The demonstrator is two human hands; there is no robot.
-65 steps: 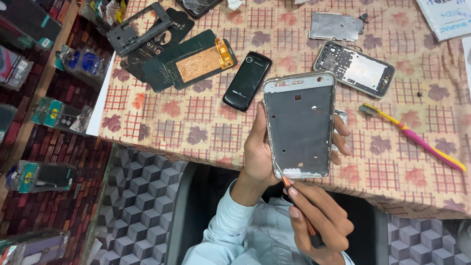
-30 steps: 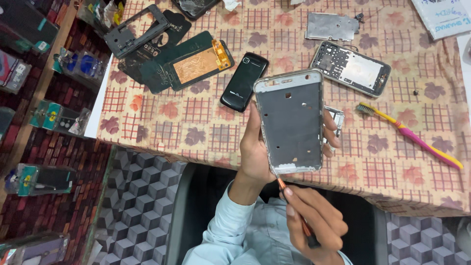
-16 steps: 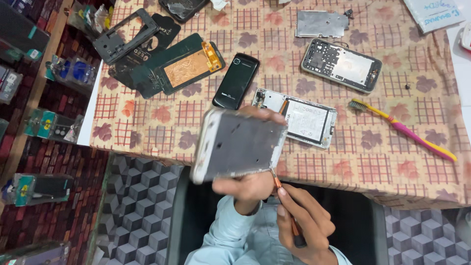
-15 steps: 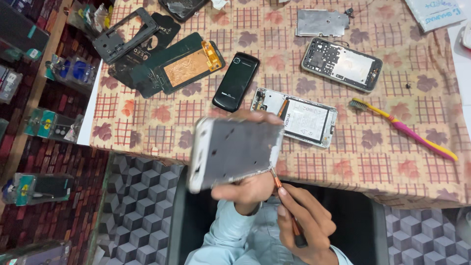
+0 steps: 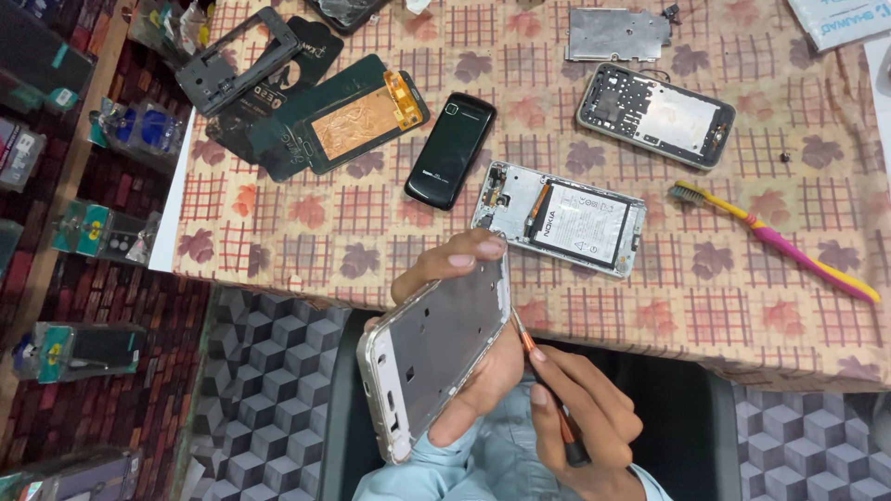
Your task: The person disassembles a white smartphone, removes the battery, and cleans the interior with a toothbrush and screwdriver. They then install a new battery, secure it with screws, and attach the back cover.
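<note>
My left hand (image 5: 464, 306) grips a silver phone frame (image 5: 432, 353), tilted with its bare inner side up, over the table's near edge. My right hand (image 5: 580, 417) holds a small screwdriver (image 5: 548, 394) with an orange shaft, and its tip touches the frame's right edge. Just beyond the frame, an opened phone body with a white battery (image 5: 561, 218) lies on the patterned tablecloth (image 5: 325, 241).
On the cloth lie a black phone (image 5: 450, 148), a dark back panel with a copper coil (image 5: 357, 116), another opened phone (image 5: 654, 113), a metal plate (image 5: 617, 32), a black frame (image 5: 239, 57) and a toothbrush (image 5: 775, 241). Boxed goods line the shelf at left (image 5: 79, 232).
The frame came down from upright over the table, turned sideways and now sits lower and tilted near my lap. The opened phone with the battery became visible. The screwdriver stayed at the frame's edge.
</note>
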